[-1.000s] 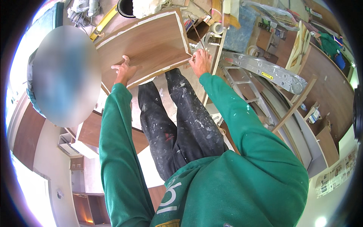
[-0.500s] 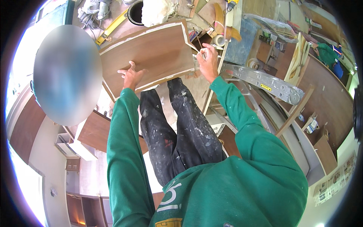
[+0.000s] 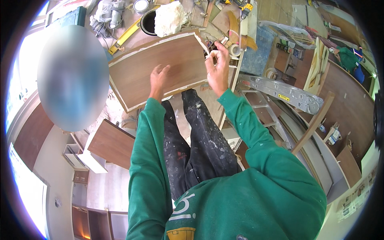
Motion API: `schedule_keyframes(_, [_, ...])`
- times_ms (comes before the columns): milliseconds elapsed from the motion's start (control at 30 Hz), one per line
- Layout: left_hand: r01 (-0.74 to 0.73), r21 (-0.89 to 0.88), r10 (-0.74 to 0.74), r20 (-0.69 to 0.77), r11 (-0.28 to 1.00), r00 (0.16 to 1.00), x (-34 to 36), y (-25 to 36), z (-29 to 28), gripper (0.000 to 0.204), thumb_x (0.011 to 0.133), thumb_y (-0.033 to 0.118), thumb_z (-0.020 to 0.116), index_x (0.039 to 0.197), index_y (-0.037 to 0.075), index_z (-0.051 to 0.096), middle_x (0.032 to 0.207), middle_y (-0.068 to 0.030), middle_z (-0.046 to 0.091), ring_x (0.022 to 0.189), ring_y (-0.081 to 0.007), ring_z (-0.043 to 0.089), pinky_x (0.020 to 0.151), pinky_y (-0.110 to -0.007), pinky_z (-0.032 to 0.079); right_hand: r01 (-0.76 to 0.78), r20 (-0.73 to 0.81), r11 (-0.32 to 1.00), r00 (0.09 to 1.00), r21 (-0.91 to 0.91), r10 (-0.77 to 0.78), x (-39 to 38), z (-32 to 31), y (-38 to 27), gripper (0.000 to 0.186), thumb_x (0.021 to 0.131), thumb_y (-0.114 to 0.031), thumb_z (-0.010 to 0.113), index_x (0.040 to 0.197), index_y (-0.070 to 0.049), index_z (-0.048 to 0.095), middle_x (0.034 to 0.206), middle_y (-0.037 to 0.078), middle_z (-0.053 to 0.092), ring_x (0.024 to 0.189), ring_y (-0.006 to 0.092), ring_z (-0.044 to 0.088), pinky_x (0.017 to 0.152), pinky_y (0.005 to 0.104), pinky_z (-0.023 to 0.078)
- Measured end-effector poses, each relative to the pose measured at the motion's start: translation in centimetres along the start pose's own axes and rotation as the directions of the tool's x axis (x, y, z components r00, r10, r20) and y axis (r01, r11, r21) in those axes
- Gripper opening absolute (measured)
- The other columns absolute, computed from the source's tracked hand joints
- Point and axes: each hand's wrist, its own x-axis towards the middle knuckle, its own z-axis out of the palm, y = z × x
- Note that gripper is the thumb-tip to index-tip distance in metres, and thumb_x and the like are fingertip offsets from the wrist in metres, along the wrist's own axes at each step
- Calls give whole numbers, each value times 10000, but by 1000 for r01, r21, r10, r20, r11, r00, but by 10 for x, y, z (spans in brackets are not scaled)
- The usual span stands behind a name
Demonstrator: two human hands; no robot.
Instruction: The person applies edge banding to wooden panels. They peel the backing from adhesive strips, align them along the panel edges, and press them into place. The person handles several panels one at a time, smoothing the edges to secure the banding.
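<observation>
A brown wood-look panel [image 3: 184,56] with whitish masking tape along its edges lies in front of me, tilted a little in the view. My right hand [image 3: 218,72] is at its right end, thumb and forefinger pinched on a loose strip of masking tape [image 3: 203,45]. The strip runs from the panel's far right corner to my fingertips, its upper part lifted off the edge. Over the middle of the panel is my left hand [image 3: 158,81], holding nothing, thumb and fingers apart. Whether it touches the surface I cannot tell.
Beyond the panel are a black bucket [image 3: 148,23], a white crumpled bundle [image 3: 170,20], a yellow spirit level [image 3: 127,36] and a yellow drill [image 3: 246,10]. A tape roll [image 3: 235,50] and aluminium ladder [image 3: 286,93] stand right. Another person [image 3: 349,60] is at far right.
My left hand has moved right across the panel, its fingers less spread. My right hand keeps its pinch on the tape strip. The whole view has shifted slightly.
</observation>
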Motion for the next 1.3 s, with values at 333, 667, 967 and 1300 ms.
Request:
schedule_keyframes(333, [281, -595, 7, 434, 754, 901, -5, 73, 65, 304, 991, 167, 590, 1239, -8, 594, 1091, -70, 662, 987, -151, 625, 857, -319, 510, 147, 236, 975, 966, -169, -104, -47, 1, -19, 122, 823, -126, 653, 887, -48, 584, 1393, 198, 492, 1287, 405, 439, 1103, 504, 332])
schedule_keyframes(667, [247, -508, -63, 352, 825, 934, -34, 44, -9, 166, 976, 186, 589, 1084, 62, 609, 957, 4, 595, 867, -143, 581, 846, -341, 502, -111, 159, 975, 977, -194, 143, -75, -24, 62, 251, 883, -223, 723, 1050, -44, 666, 1115, 132, 625, 1105, 332, 569, 983, 423, 447])
schedule_keyframes(967, [306, -269, -284, 119, 913, 951, -119, -17, -99, 445, 965, 472, 631, 886, 37, 680, 757, -46, 628, 719, -150, 592, 713, -289, 436, -86, 338, 961, 925, -264, 175, -75, 0, 97, 227, 848, -181, 736, 1024, -52, 671, 1015, 114, 654, 1011, 305, 611, 916, 419, 485])
schedule_keyframes(1300, [233, -321, -230, 48, 918, 972, -210, -132, -75, 437, 955, 432, 678, 835, 15, 727, 663, 5, 600, 621, -109, 570, 621, -270, 444, -79, 694, 996, 715, -41, 86, -44, 141, 0, 252, 829, -178, 750, 1012, -13, 694, 927, 110, 701, 839, 225, 680, 785, 360, 541])
